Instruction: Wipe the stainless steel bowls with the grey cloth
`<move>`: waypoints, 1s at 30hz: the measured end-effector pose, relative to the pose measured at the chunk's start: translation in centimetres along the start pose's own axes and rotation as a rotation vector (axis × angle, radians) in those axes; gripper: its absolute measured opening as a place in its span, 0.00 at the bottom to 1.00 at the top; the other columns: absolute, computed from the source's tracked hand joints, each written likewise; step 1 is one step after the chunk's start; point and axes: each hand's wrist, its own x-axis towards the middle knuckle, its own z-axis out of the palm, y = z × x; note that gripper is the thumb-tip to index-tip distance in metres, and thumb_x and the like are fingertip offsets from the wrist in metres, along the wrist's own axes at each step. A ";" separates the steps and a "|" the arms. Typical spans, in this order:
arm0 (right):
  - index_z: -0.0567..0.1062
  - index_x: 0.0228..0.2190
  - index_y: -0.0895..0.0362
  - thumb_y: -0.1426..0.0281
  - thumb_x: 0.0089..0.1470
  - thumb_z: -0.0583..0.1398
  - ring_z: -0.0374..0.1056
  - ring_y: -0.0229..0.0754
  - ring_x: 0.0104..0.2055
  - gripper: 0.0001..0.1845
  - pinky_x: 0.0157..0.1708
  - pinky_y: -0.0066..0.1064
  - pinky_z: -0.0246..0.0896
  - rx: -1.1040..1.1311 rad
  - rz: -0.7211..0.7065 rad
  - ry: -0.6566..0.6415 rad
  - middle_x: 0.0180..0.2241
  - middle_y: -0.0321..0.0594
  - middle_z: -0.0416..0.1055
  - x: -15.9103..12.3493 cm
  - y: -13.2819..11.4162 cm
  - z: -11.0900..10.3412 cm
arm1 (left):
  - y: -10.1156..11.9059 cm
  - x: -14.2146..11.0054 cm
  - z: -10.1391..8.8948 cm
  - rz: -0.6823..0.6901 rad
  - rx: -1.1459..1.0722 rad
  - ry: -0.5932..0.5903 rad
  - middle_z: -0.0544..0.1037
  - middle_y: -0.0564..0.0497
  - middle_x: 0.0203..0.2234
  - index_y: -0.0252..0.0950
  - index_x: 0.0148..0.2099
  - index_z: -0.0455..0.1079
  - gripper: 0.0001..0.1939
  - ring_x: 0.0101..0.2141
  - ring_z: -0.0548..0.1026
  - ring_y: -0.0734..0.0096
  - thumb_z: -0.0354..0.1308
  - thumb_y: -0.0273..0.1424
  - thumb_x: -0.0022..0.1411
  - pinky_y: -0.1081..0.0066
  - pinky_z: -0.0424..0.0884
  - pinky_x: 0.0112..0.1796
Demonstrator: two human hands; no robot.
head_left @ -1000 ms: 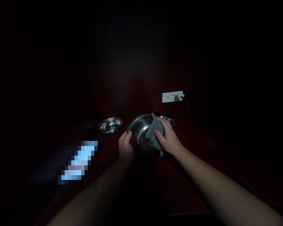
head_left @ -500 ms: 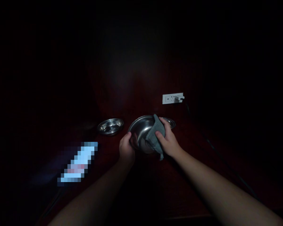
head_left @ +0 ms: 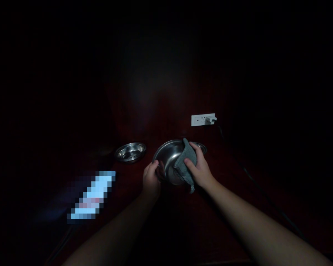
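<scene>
A shiny metal bowl [head_left: 167, 157] is held tilted in front of me, its outer side and base turned my way. My left hand [head_left: 151, 180] grips its left rim, thumb on the outside. On the bowl's right side my right hand [head_left: 201, 168] pinches a folded grey-green cloth [head_left: 186, 162] that lies against the metal, one corner hanging below. Whether the right fingers also reach the rim behind the cloth is hidden. Another metal dish [head_left: 203, 147] shows partly behind my right hand.
Left of the bowl, metal dishes [head_left: 130, 152] sit on the dark red table [head_left: 166, 221]. A lit, pixelated screen [head_left: 96, 194] lies at left. On the back wall is a white socket [head_left: 199, 120] with a plugged-in charger [head_left: 211, 119]; a dark cable [head_left: 262, 188] runs along the right.
The whole view has shifted slightly, so everything appears lower. The bowl, cloth and both hands have moved a little right and down in the picture. Both grips stay the same.
</scene>
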 end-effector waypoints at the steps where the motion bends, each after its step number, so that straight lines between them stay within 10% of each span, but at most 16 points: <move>1: 0.56 0.55 0.56 0.57 0.50 0.57 0.57 0.52 0.56 0.34 0.56 0.49 0.52 -0.007 -0.014 0.006 0.55 0.50 0.58 0.0 -0.1 0.0 | 0.0 -0.1 0.0 -0.033 -0.020 -0.019 0.76 0.53 0.21 0.32 0.30 0.72 0.12 0.23 0.73 0.71 0.62 0.37 0.47 0.73 0.66 0.27; 30: 0.60 0.54 0.55 0.56 0.54 0.54 0.60 0.52 0.54 0.29 0.53 0.49 0.55 -0.022 -0.088 0.048 0.53 0.48 0.63 0.4 0.6 0.0 | 0.2 -0.3 -0.3 0.014 0.084 -0.115 0.69 0.56 0.18 0.34 0.26 0.67 0.11 0.21 0.67 0.76 0.59 0.37 0.51 0.76 0.61 0.24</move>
